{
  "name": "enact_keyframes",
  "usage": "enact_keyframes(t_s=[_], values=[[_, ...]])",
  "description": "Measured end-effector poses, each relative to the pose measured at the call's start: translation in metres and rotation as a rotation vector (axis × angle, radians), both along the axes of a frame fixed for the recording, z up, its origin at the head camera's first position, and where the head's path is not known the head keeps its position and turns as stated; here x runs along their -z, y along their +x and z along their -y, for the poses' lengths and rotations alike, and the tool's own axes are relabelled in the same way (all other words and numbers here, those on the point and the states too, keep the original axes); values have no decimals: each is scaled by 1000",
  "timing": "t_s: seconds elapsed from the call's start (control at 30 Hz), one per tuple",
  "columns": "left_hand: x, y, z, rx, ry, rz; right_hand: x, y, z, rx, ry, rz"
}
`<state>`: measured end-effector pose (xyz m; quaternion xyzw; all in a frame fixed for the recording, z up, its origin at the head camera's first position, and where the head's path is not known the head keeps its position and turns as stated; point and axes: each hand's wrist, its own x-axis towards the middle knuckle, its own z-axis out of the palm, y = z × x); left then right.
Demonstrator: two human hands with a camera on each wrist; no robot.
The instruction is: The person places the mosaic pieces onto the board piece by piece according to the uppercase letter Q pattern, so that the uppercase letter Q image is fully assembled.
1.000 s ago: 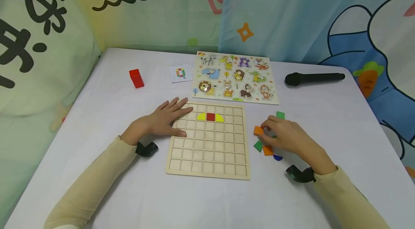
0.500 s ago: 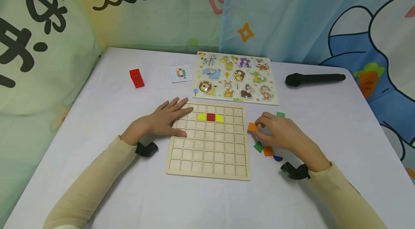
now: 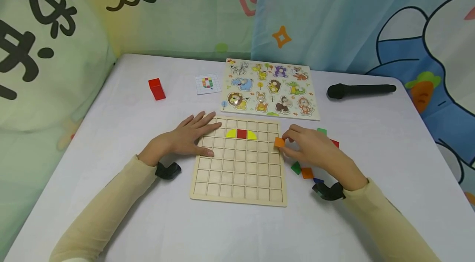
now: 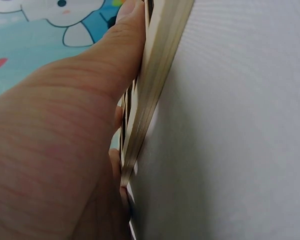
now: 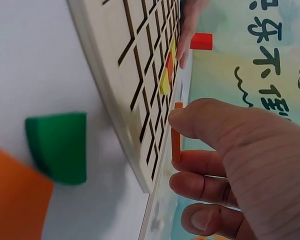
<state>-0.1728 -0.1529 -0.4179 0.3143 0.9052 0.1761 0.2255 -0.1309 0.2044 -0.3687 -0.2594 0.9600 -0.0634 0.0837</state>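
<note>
A wooden grid board (image 3: pixel 239 179) lies on the table, with a red square tile (image 3: pixel 242 134) between two yellow quarter-round tiles (image 3: pixel 252 135) in one of its upper rows. My left hand (image 3: pixel 185 136) rests on the board's left edge, fingers spread and straight. Over the board's right edge, my right hand (image 3: pixel 313 148) pinches an orange square tile (image 3: pixel 279 142) between thumb and forefinger; the right wrist view shows this orange tile (image 5: pixel 176 140) edge-on. Below that hand lie a green quarter-round tile (image 3: pixel 295 168), another orange tile (image 3: pixel 306 173) and a partly hidden blue tile (image 3: pixel 318 180).
Behind the right hand show a green tile (image 3: pixel 321 131) and a red piece (image 3: pixel 335 143). An animal puzzle board (image 3: pixel 269 89), a pattern card (image 3: pixel 208 84), a red block (image 3: pixel 156 89) and a black microphone (image 3: pixel 360 90) lie farther back, before a printed curtain (image 3: pixel 315 15).
My right hand has moved left from the loose tiles to the board's right edge, carrying the orange tile. A red piece has come into sight behind it. My left hand stays put.
</note>
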Motion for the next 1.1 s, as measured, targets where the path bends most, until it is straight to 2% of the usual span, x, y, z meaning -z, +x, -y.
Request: enact_keyframes(t_s=[0.5, 0.9, 1.1], values=[[2, 0, -1, -10, 0, 9, 2, -13, 25, -78, -26, -23], [0, 0, 1, -5, -8, 2, 6, -22, 58, -149, -29, -18], [0, 0, 0, -3, -8, -5, 10, -24, 72, -219, -45, -58]])
